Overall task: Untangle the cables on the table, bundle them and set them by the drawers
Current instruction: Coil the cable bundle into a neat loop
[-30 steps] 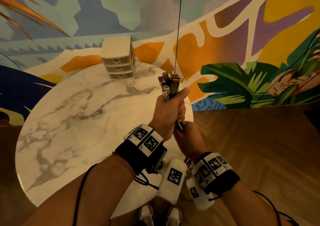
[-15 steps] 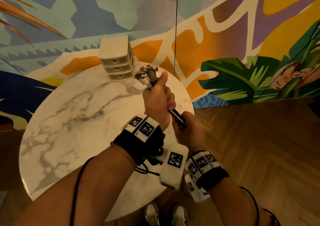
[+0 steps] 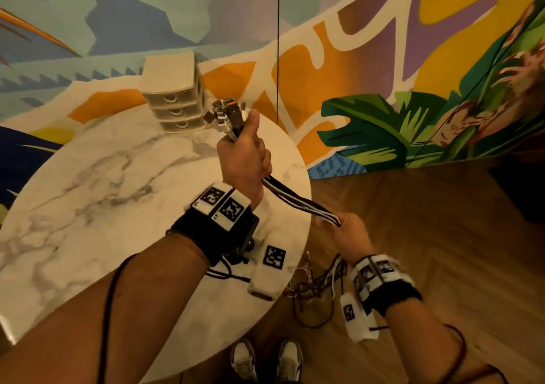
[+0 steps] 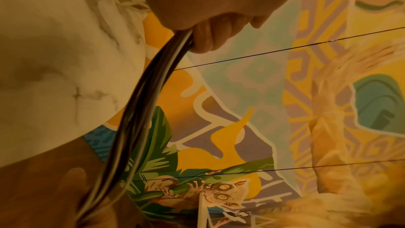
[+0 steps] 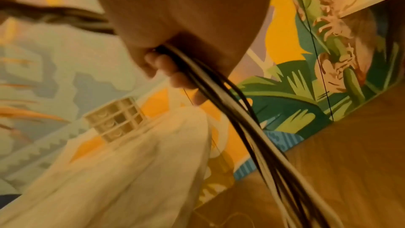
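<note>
The left hand (image 3: 244, 159) is clenching the cables (image 3: 298, 202) in a fist, thumb lying up along them, with the connector ends (image 3: 227, 112) sticking out above the thumb tip. From the left wrist view the fingers (image 4: 203, 35) are wrapping round the black and white strands where they leave the bottom of the fist. Just beyond the connectors, the small set of drawers (image 3: 174, 95) is standing on the marble table (image 3: 88, 192), near but apart from the plugs.

From the underside of that fist the bundle is running down and to the right, off the table edge, into the right hand (image 3: 345, 236). That hand is closing round the strands too; the right wrist view is blurred, but curled fingertips (image 5: 175, 75) seem to be pressing the cables against the palm. Below the right hand the remaining length is hanging in loose tangled loops (image 3: 318, 289) above the wooden floor (image 3: 442, 236), beside the table edge.
</note>
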